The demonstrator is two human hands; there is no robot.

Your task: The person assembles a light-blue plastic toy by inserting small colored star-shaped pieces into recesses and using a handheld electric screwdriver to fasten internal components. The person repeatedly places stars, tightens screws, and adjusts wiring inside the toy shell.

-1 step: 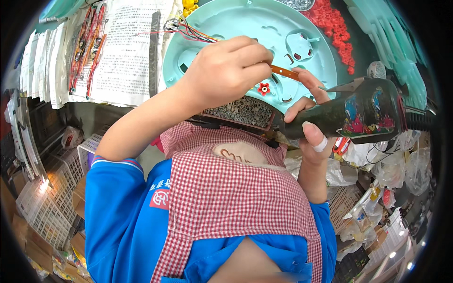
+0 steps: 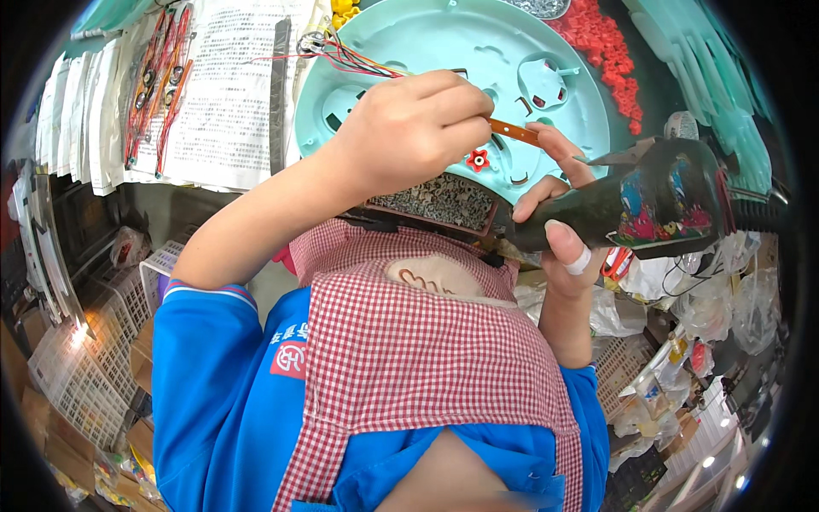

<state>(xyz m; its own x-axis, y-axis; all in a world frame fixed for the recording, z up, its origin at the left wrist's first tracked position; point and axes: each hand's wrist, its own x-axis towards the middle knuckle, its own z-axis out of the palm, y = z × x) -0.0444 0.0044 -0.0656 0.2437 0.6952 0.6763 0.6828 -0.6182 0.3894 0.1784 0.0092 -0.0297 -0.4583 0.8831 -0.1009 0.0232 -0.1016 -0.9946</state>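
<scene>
Practically unchanged, the left hand (image 2: 418,121) pinches an orange strip (image 2: 514,131); the right hand (image 2: 565,246) grips a black tool (image 2: 590,210).

Your left elbow (image 2: 198,271) bends out to the side. Left forearm (image 2: 269,218) bare, slanting up and inward across your front. Left hand (image 2: 418,128) back-up, knuckles raised, fingers curled in a closed pinch; thumb hidden. Your right forearm (image 2: 567,328) rises steeply, foreshortened, close to your side. Right hand (image 2: 565,246) turned inward: thumb low, fingers (image 2: 559,149) above, bent in a wrapping grip. Palm mostly hidden. Fingertips of both hands near each other.
</scene>
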